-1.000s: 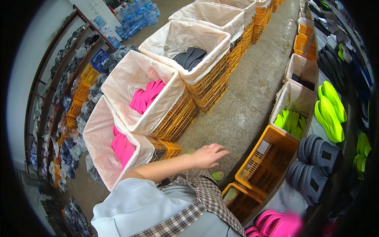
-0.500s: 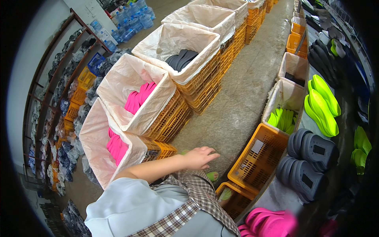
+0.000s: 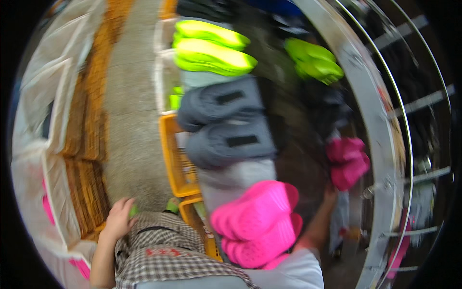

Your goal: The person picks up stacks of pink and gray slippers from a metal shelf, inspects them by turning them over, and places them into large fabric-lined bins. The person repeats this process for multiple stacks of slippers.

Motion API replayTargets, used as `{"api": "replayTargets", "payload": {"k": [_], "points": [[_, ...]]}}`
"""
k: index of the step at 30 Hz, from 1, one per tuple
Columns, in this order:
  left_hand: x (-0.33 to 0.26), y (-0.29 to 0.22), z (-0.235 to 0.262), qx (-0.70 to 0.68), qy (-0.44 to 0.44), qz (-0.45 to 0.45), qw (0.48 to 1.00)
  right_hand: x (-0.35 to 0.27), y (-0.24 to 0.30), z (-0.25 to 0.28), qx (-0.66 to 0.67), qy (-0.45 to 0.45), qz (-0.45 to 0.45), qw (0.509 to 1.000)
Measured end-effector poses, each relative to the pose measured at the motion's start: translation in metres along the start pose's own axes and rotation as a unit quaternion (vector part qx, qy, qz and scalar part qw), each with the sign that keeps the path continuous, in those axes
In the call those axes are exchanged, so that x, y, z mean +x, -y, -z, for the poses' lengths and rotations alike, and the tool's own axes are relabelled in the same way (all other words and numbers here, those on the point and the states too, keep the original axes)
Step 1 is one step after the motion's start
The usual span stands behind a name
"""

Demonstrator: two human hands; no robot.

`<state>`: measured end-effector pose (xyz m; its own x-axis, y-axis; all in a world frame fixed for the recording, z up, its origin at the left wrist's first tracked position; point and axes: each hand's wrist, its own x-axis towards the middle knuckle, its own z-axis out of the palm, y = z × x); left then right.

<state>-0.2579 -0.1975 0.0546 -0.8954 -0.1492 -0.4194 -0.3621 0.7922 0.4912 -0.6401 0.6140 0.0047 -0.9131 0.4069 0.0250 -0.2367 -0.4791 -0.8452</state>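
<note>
My left hand [image 3: 120, 217] hangs beside the checked apron at the lower left, fingers loosely apart with nothing in them. My right arm stretches across the worktop, and my right hand [image 3: 330, 193] is at the near end of a pair of pink foam clogs [image 3: 347, 164]. Motion blur smears its fingers, so I cannot see whether they grip. Closer to me lie stacks of larger-looking pink foam clogs [image 3: 257, 219]. Beyond them sit stacked grey foam shoes [image 3: 226, 123] with black rectangles, then neon-yellow foam pieces [image 3: 211, 48].
Another neon-green pair [image 3: 315, 60] lies farther back on the dark worktop. A pale ledge [image 3: 373, 120] and curved metal rails [image 3: 406, 111] run along the right. Yellow crates [image 3: 175, 159] line the worktop's left side. Across the concrete aisle [image 3: 134, 96] stand cloth-lined bins [image 3: 60, 192].
The view has swung right toward the worktop. My left hand now appears at the lower left, and my right arm has come into view, extended to the far pink clogs.
</note>
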Motion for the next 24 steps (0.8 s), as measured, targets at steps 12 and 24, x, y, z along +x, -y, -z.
{"api": "replayTargets", "payload": {"k": [12, 24], "points": [[0.039, -0.06, -0.028, 0.037, 0.017, -0.026, 0.999, 0.135, 0.013, 0.08, 0.047, -0.141, -0.037, 0.988], [0.032, -0.062, -0.019, 0.052, 0.046, -0.008, 0.998, 0.11, 0.017, 0.037, 0.022, -0.217, -0.043, 0.975]]}}
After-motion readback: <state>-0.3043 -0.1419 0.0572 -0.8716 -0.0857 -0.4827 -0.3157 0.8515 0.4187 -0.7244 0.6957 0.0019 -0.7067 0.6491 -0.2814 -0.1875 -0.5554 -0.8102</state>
